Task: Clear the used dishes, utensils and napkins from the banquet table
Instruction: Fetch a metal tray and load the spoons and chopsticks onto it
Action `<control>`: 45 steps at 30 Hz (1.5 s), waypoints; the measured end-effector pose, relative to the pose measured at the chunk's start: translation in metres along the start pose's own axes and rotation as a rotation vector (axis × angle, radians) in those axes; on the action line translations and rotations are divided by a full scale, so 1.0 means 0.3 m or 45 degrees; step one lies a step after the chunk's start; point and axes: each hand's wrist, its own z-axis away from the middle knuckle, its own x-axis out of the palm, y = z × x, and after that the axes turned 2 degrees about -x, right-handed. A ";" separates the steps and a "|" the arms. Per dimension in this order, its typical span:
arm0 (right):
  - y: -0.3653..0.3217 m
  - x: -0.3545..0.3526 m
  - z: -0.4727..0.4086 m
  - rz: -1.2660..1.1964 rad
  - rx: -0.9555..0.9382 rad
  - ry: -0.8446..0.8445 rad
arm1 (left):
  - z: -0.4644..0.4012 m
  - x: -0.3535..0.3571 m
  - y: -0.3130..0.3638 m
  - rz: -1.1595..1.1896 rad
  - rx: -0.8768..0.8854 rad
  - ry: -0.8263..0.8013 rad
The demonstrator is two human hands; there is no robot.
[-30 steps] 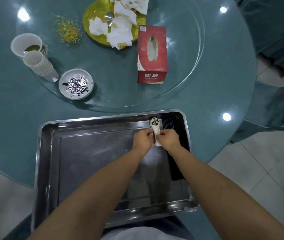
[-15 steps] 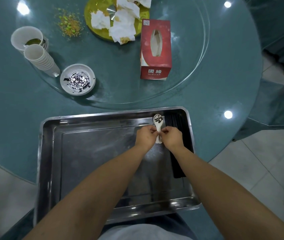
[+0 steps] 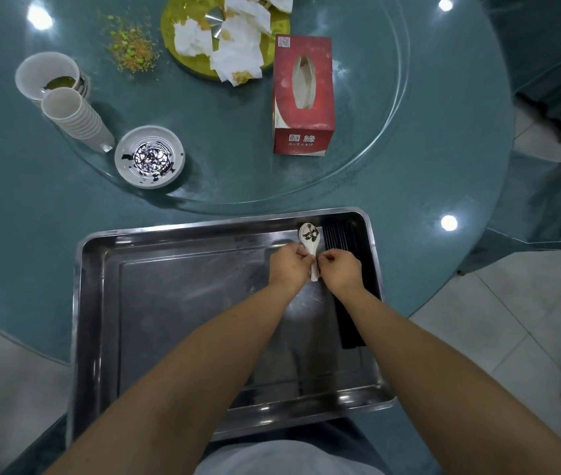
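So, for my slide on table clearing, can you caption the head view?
Both hands, left and right, pinch a white spoon over a steel tray beside black chopsticks.

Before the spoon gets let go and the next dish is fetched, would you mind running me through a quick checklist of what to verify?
1. White spoon lies inside the steel tray, beside the black chopsticks: ok.
2. Both hands free to reach: not ok; left hand and right hand each pinch the spoon's handle.
3. Spoon resting flat on the tray floor: cannot tell; the hands cover its handle.
4. Tray has bare floor for more dishes: ok.
5. Tray fully supported on the table: not ok; its near edge overhangs the table's rim.
6. Table cleared: not ok; sauce dish, stacked cups and used napkins remain.
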 end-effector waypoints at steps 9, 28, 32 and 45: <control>-0.003 -0.027 0.012 0.042 0.015 0.093 | 0.014 -0.025 -0.018 -0.126 0.019 -0.015; -0.628 0.166 -0.099 0.134 -0.403 -0.096 | -0.129 -0.738 0.025 -0.180 0.110 0.441; -0.797 0.281 -0.162 0.063 -0.407 -0.119 | -0.232 -0.967 -0.034 -0.156 0.015 0.712; -0.971 0.512 -0.284 -0.242 -0.139 -0.238 | -0.478 -1.121 -0.082 0.046 -0.199 0.633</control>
